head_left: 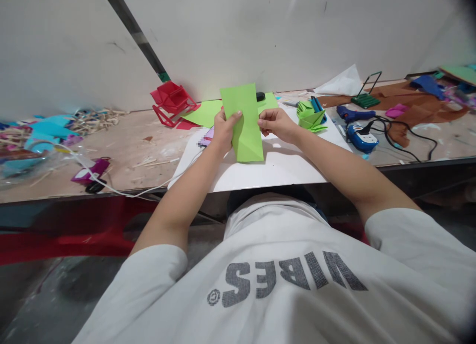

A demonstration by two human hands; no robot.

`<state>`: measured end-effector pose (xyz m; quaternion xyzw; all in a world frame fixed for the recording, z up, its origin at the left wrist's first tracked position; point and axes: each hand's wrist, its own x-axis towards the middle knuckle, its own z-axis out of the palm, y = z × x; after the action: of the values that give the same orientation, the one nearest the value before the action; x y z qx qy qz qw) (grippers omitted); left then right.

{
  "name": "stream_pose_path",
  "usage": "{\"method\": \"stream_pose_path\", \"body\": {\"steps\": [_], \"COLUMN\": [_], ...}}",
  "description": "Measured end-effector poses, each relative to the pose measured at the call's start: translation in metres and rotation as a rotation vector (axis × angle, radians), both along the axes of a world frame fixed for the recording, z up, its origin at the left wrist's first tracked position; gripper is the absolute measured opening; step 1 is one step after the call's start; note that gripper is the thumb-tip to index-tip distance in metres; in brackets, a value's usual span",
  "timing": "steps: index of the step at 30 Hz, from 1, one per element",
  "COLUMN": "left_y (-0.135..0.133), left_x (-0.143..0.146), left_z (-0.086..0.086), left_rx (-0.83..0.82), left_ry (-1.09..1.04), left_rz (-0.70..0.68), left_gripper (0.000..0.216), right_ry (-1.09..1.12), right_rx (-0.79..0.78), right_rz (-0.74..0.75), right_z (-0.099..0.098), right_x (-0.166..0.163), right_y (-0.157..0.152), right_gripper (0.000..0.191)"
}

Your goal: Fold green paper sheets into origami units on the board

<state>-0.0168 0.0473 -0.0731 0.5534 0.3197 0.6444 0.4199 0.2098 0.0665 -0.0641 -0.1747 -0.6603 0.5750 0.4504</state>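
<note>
A folded sheet of bright green paper point(247, 128) is held up over a white board point(290, 168). My left hand point(224, 131) grips its left side, thumb lying flat on the front face and the other fingers behind. At the right edge of the paper, my right hand point(277, 124) is closed in a pinch, its fingertips against that edge. Behind the held paper lies more green paper point(206, 113), partly covered. To the right of my right hand sits a folded green paper piece point(310, 117) with pointed layers. A phone-like purple object point(207, 137) is partly hidden by my left hand.
A red folded-paper model point(173, 102) stands at the back left. On the right are a blue glue gun point(355, 113), a blue power socket point(362, 137) with black cables, and a small green stand point(366, 100). A purple device point(91, 170) and a white cable lie left, near scattered sticks.
</note>
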Motion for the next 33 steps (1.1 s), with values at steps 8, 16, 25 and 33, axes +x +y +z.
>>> {"method": "stream_pose_path", "body": {"steps": [8,16,25,33], "left_y": [0.006,0.0,-0.008,-0.006], "left_x": [-0.004,-0.002,0.0,-0.002], "left_z": [-0.004,0.0,0.006,0.005], "left_rx": [-0.013,-0.032,-0.047,-0.055], "left_ry": [0.032,-0.011,0.015,0.008], "left_rz": [0.018,0.002,-0.03,-0.038], "left_gripper": [0.072,0.072,0.07,0.07], "right_ry": [0.026,-0.001,-0.037,-0.034], "right_rx": [-0.003,0.015,0.014,0.025], "right_rz": [0.024,0.023,-0.005,0.009], "right_z": [-0.001,0.001,0.002,0.001], "right_x": [-0.001,0.0,0.0,-0.001], "right_y": [0.003,-0.001,-0.004,-0.003], "right_gripper": [0.073,0.075,0.079,0.078]}}
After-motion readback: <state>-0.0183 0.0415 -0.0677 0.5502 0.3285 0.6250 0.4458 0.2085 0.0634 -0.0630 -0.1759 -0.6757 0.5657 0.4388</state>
